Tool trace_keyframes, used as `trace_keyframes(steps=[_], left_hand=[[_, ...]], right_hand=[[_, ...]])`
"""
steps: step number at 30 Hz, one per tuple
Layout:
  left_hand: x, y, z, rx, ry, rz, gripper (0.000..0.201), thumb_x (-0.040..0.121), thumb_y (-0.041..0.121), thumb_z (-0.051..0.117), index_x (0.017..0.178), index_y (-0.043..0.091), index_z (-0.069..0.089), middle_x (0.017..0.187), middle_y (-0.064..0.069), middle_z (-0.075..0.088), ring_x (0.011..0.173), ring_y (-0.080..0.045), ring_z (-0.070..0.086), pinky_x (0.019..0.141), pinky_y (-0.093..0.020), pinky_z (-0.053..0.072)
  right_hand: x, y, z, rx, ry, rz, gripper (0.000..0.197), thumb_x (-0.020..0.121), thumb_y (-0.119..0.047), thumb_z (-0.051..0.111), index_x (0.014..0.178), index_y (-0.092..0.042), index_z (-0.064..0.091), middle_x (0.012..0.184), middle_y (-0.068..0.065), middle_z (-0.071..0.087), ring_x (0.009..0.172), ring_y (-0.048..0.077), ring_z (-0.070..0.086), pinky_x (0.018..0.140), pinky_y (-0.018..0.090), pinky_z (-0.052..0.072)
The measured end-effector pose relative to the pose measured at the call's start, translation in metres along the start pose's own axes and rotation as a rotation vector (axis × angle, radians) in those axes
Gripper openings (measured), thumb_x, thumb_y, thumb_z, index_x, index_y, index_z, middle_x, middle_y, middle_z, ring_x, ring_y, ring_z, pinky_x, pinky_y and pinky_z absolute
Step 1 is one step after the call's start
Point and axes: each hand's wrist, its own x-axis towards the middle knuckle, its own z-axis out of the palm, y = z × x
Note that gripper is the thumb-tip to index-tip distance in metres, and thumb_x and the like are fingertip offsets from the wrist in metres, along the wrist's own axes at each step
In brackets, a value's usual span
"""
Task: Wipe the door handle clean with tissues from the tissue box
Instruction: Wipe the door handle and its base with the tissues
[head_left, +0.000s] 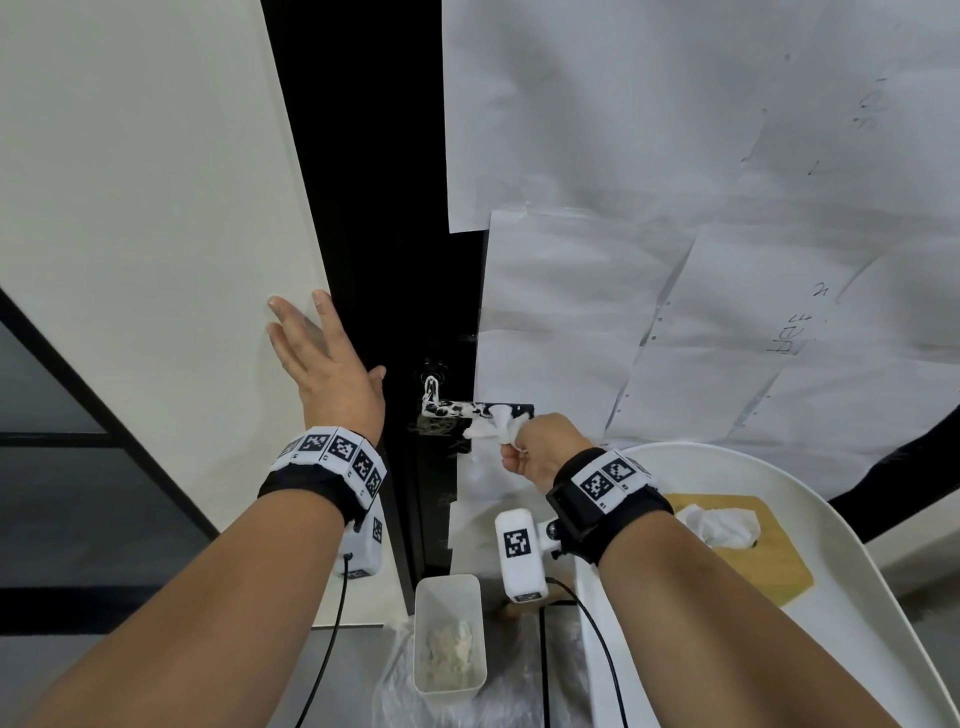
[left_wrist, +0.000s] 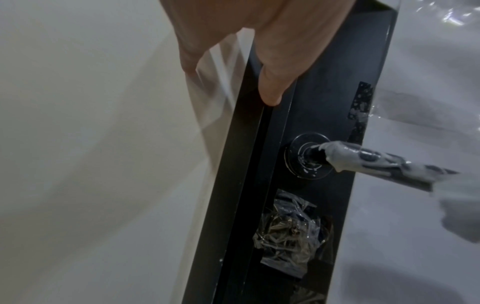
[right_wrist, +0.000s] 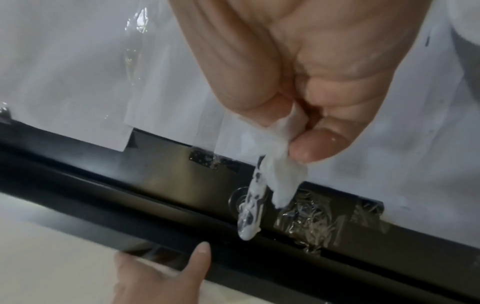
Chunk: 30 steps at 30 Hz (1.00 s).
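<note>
On door handle (head_left: 457, 410), tissue (head_left: 493, 423) in right hand (head_left: 540, 449); left hand (head_left: 327, 358) flat against wall (head_left: 130, 208).

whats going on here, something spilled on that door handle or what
A person is wiping a black door handle that is coated in white gunk. Their right hand pinches a crumpled tissue against the lever, which remains mostly smeared. The left hand rests open and flat on the wall beside the door frame. A tissue box sits on a white table to the right.
</note>
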Motion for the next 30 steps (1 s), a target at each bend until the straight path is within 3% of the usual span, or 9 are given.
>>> trace_keyframes(steps=[3, 5, 6, 9, 11, 15, 18, 24, 30], left_hand=[[0.000, -0.001, 0.000, 0.003, -0.001, 0.012, 0.108, 0.080, 0.019, 0.074, 0.151, 0.015, -0.007, 0.154, -0.029, -0.013, 0.142, -0.048, -0.005, 0.108, -0.052, 0.035], [0.000, -0.002, 0.000, 0.001, -0.005, 0.016, 0.108, 0.080, 0.019, 0.074, 0.151, 0.016, -0.007, 0.154, -0.029, -0.014, 0.142, -0.048, -0.005, 0.108, -0.052, 0.035], [0.000, -0.002, 0.000, -0.002, -0.006, 0.014, 0.109, 0.080, 0.019, 0.074, 0.151, 0.016, -0.008, 0.154, -0.029, -0.014, 0.142, -0.048, -0.006, 0.108, -0.053, 0.036], [0.000, -0.002, -0.001, -0.004, -0.010, 0.013, 0.108, 0.080, 0.020, 0.073, 0.151, 0.016, -0.008, 0.154, -0.028, -0.014, 0.142, -0.048, -0.006, 0.109, -0.052, 0.033], [0.000, -0.002, -0.001, -0.007, -0.014, 0.014, 0.108, 0.081, 0.019, 0.073, 0.151, 0.016, -0.008, 0.154, -0.028, -0.015, 0.142, -0.048, -0.007, 0.109, -0.051, 0.033], [0.000, -0.003, -0.001, -0.010, -0.016, 0.016, 0.108, 0.080, 0.019, 0.073, 0.151, 0.018, -0.008, 0.154, -0.027, -0.016, 0.142, -0.048, -0.008, 0.107, -0.054, 0.037], [0.000, -0.003, 0.000, 0.006, -0.017, 0.019, 0.108, 0.080, 0.020, 0.074, 0.151, 0.016, -0.007, 0.154, -0.028, -0.015, 0.142, -0.048, -0.007, 0.109, -0.053, 0.035], [0.001, -0.002, 0.000, 0.046, -0.008, 0.014, 0.108, 0.079, 0.022, 0.075, 0.151, 0.011, -0.004, 0.154, -0.031, -0.010, 0.142, -0.049, -0.004, 0.112, -0.040, 0.011], [0.000, -0.002, 0.000, 0.060, -0.002, 0.027, 0.108, 0.079, 0.022, 0.075, 0.151, 0.011, -0.004, 0.153, -0.032, -0.010, 0.142, -0.049, -0.005, 0.112, -0.045, 0.019]], right_hand=[[-0.013, -0.006, 0.001, -0.179, -0.132, -0.151, 0.021, 0.085, 0.010, 0.044, 0.073, -0.003, 0.055, 0.061, 0.009, 0.048, 0.054, 0.019, 0.048, 0.054, 0.029, 0.045], [-0.015, -0.012, -0.005, -0.489, -0.047, -0.399, 0.036, 0.079, 0.004, 0.049, 0.050, -0.016, 0.051, 0.051, 0.001, 0.046, 0.054, 0.020, 0.047, 0.057, 0.028, 0.041], [-0.017, -0.017, -0.007, -0.630, 0.029, -0.517, 0.033, 0.079, 0.002, 0.049, 0.052, -0.017, 0.056, 0.056, 0.002, 0.051, 0.059, 0.023, 0.050, 0.058, 0.026, 0.039], [-0.012, -0.024, -0.014, -0.747, 0.217, -0.702, 0.036, 0.085, -0.001, 0.046, 0.109, -0.013, 0.070, 0.108, 0.014, 0.061, 0.094, 0.031, 0.062, 0.081, 0.027, 0.049], [-0.004, -0.023, -0.018, -0.747, 0.265, -0.719, 0.039, 0.087, 0.000, 0.045, 0.119, -0.011, 0.065, 0.120, 0.015, 0.055, 0.102, 0.031, 0.060, 0.088, 0.031, 0.050], [0.004, -0.007, -0.016, -1.033, 0.304, -0.723, 0.026, 0.082, 0.008, 0.046, 0.095, -0.001, 0.066, 0.111, 0.015, 0.045, 0.093, 0.033, 0.056, 0.073, 0.034, 0.049], [0.003, 0.002, -0.011, -1.204, 0.292, -0.775, 0.021, 0.079, 0.011, 0.043, 0.072, -0.008, 0.050, 0.108, 0.014, 0.043, 0.093, 0.029, 0.047, 0.066, 0.031, 0.038], [0.003, 0.001, 0.006, -1.274, 0.196, -0.862, 0.022, 0.074, 0.014, 0.044, 0.076, -0.006, 0.054, 0.109, 0.015, 0.044, 0.098, 0.032, 0.044, 0.069, 0.033, 0.039], [0.000, -0.005, 0.002, -1.183, 0.168, -0.868, 0.021, 0.076, 0.014, 0.043, 0.078, -0.001, 0.057, 0.100, 0.013, 0.040, 0.092, 0.029, 0.045, 0.066, 0.030, 0.033]])
